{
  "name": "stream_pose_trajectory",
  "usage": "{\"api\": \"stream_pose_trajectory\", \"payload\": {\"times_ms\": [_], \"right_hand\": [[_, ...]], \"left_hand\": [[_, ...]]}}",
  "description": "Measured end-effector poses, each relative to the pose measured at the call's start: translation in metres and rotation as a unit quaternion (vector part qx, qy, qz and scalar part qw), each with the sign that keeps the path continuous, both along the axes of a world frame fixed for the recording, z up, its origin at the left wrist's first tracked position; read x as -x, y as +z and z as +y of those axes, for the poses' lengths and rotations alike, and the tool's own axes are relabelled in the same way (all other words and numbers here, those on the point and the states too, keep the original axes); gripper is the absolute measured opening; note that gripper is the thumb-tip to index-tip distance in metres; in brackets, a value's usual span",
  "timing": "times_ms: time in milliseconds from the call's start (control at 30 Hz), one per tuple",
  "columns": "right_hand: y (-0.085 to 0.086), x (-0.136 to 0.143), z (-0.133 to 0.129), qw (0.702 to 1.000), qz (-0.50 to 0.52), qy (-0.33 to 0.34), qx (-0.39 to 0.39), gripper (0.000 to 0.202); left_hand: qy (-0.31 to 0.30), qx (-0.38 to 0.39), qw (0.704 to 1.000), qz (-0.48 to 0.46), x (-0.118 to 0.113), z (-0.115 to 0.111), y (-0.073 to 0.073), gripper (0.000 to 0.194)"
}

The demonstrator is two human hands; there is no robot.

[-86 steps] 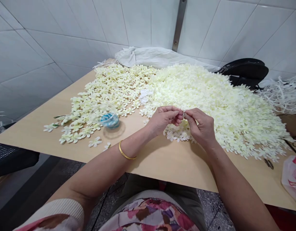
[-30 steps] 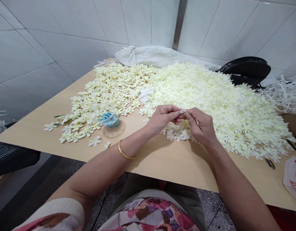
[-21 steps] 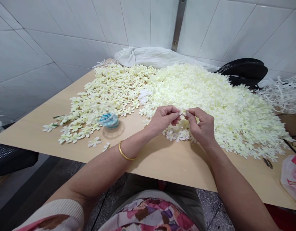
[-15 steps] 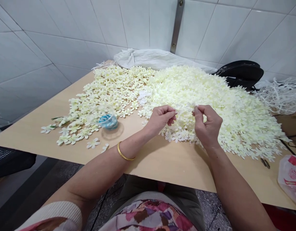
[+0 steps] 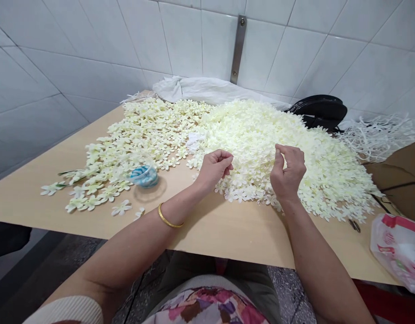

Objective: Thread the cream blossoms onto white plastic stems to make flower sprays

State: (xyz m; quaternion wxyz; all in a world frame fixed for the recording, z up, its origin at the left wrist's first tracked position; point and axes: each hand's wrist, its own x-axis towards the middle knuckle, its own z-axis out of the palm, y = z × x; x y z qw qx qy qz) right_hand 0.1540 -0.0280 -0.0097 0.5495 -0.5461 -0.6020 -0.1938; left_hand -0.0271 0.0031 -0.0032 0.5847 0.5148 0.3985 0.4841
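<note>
My left hand (image 5: 215,169), with a gold bangle (image 5: 167,218) on its wrist, hangs over the front of a large heap of cream-white artificial flowers (image 5: 315,166). Its fingers are pinched together; whatever lies between them is too small to make out. A short way to the right, my right hand (image 5: 289,171) has its thumb tip pressed to its index finger. Anything in that pinch blends into the pale petals behind. To the left spread artificial flowers with yellowish centres (image 5: 133,135), and a small clear cup with blue-and-white contents (image 5: 145,176) stands at their front edge.
Along the tiled wall lies a white plastic sheet (image 5: 207,88). A black round object (image 5: 320,110) and white stringy strands (image 5: 379,135) sit at the back right. Small dark metal snips (image 5: 354,225) and a red-and-white plastic bag (image 5: 398,252) lie on the wooden tabletop (image 5: 234,234).
The view has shifted slightly. My hands have moved a little farther apart, both still pinched. A pale flower seen at my right fingertips before can no longer be made out there.
</note>
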Motion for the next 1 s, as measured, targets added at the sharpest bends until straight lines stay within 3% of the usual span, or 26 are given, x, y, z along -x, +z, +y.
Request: {"api": "stream_pose_trajectory", "payload": {"times_ms": [100, 233, 367, 500, 633, 733, 833, 1000], "right_hand": [[0.000, -0.006, 0.003, 0.999, 0.031, -0.020, -0.014, 0.019], [-0.002, -0.008, 0.005, 0.998, 0.041, -0.045, -0.003, 0.017], [-0.007, -0.007, 0.003, 0.996, -0.046, -0.047, 0.063, 0.014], [-0.013, -0.016, 0.003, 0.993, -0.074, -0.077, 0.049, 0.017], [-0.024, -0.020, 0.014, 0.993, -0.081, -0.080, -0.010, 0.027], [-0.032, -0.014, 0.017, 0.984, -0.165, -0.066, 0.025, 0.038], [-0.038, -0.009, 0.017, 0.969, -0.230, -0.076, 0.059, 0.040], [-0.038, -0.010, 0.019, 0.969, -0.221, -0.099, 0.045, 0.040]], "left_hand": [[0.034, -0.042, 0.998, 0.024, 0.000, -0.002, 0.001, 0.010], [0.081, -0.182, 0.974, 0.110, 0.000, -0.003, -0.003, 0.009], [0.073, -0.312, 0.917, 0.235, -0.003, -0.004, -0.012, 0.031], [0.018, -0.399, 0.843, 0.360, -0.007, -0.005, -0.021, 0.056], [0.005, -0.421, 0.802, 0.424, -0.008, 0.001, -0.030, 0.062], [0.015, -0.431, 0.785, 0.445, -0.008, 0.002, -0.034, 0.063], [0.017, -0.431, 0.775, 0.462, -0.012, -0.001, -0.035, 0.060], [0.030, -0.459, 0.779, 0.426, -0.018, -0.010, -0.030, 0.040]]}}
